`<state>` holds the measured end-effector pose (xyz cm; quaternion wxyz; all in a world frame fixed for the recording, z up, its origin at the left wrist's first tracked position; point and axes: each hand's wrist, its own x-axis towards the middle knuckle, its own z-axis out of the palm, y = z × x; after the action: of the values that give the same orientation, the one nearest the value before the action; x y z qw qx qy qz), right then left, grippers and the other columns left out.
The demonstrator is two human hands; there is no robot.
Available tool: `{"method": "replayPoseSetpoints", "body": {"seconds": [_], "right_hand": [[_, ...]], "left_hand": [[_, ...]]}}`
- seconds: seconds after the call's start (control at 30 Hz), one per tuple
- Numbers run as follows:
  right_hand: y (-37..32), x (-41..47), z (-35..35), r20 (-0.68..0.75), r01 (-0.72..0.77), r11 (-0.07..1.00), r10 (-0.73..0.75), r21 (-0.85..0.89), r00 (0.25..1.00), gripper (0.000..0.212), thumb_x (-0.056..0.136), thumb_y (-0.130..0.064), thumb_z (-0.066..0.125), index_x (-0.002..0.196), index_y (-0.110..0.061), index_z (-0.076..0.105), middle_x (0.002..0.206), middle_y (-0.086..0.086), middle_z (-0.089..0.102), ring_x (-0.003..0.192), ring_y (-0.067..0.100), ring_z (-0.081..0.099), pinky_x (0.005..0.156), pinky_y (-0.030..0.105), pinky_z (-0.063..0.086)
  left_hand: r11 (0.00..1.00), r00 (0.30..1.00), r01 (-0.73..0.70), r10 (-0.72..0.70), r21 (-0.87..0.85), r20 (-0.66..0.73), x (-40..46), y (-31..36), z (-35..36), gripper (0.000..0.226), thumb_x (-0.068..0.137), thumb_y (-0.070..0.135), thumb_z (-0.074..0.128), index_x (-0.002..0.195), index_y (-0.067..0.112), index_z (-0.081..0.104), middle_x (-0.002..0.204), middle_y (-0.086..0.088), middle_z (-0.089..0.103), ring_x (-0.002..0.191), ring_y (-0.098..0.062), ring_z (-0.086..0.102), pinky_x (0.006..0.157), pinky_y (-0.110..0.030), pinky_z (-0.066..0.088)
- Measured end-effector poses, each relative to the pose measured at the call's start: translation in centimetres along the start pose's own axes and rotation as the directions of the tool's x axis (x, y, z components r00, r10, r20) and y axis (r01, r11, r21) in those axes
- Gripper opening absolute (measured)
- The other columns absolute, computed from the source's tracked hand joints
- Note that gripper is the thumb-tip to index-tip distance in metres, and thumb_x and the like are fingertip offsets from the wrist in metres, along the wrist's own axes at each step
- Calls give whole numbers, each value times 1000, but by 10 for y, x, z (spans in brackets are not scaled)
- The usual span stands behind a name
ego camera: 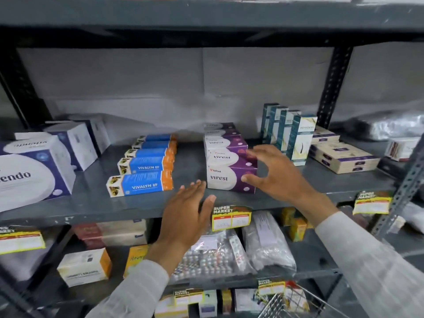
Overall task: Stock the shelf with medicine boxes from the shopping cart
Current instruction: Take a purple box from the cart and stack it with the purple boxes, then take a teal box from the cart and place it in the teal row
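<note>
On the grey metal shelf [91, 203], purple-and-white cardboard Virest boxes [230, 177] stand stacked in a row running back toward 12 o'clock. The right hand [277, 173], fingers spread and open, touches the front stack's right side at 3 o'clock, gripping nothing. The left hand [185, 216] hovers flat and open at the stack's 7 o'clock; the wire shopping cart [296, 304] shows at 5 o'clock, its contents unclear.

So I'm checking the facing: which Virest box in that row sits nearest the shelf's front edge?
The frontmost Virest box, white and purple, between both hands: right hand at its right end, left hand just left of it. The others line up behind it.
</note>
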<state>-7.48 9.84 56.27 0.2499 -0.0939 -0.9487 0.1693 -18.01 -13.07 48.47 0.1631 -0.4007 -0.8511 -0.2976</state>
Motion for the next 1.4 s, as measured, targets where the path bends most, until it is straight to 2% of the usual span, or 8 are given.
{"method": "replayPoseSetpoints", "body": {"seconds": [0.2,0.4,0.57,0.7,0.83,0.97,1.2,1.4], "right_hand": [[33,-95,23,-382,156,984,-114,81,917,30,87,-18,78,116,-9,76,118,5,71,111,18,66,94,34,56],[106,-228,82,31,-173,974,170,148,985,22,85,-19,76,107,-16,79,105,0,75,95,11,67,84,12,45],[191,-353,140,525,-720,691,637,-64,564,45,82,-25,80,126,-19,70,118,6,75,104,26,71,89,26,51],[243,-453,175,540,-913,342,823,-221,178,43,86,-21,73,128,-17,67,123,8,71,114,28,66,90,28,50],[273,-530,207,511,-934,140,858,-329,-51,34,87,-17,71,119,-7,67,124,20,68,118,36,63,97,37,50],[300,-586,254,423,-950,9,897,-312,-130,27,78,-22,79,97,-7,67,111,28,72,111,41,67,92,42,54],[323,-610,320,325,-974,-147,925,-175,-198,47,80,-27,80,119,-5,66,110,13,74,98,32,69,70,26,47],[337,-616,338,219,-966,-242,941,-93,-257,48,74,-25,80,117,-11,62,106,8,76,91,28,70,81,32,55]], "left_hand": [[943,907,-297,229,-149,-354,-50,27,41,36,93,9,61,128,4,68,132,-10,68,128,-19,61,113,-35,44],[919,910,-283,347,-273,226,-140,61,164,38,98,22,61,134,11,64,137,-7,67,130,-23,60,113,-37,42],[957,703,-155,282,-246,653,-230,81,256,48,101,40,43,140,17,58,139,-4,65,131,-23,57,113,-33,37],[969,538,-76,238,-235,809,-284,98,308,58,98,42,30,140,14,57,142,-7,63,138,-25,52,116,-37,37],[982,483,-93,188,-163,855,-314,103,337,54,100,44,38,144,16,51,147,-7,59,144,-24,44,119,-39,32],[984,558,-106,179,-145,810,-322,95,343,55,97,49,46,139,16,58,142,-6,63,141,-24,49,112,-36,41],[983,534,-92,181,-156,826,-324,93,350,58,91,42,40,136,14,63,147,-5,59,146,-21,42,112,-41,44],[986,560,-88,169,-145,811,-327,88,351,55,90,39,44,134,15,65,144,-2,62,144,-20,45,109,-42,48]]}}
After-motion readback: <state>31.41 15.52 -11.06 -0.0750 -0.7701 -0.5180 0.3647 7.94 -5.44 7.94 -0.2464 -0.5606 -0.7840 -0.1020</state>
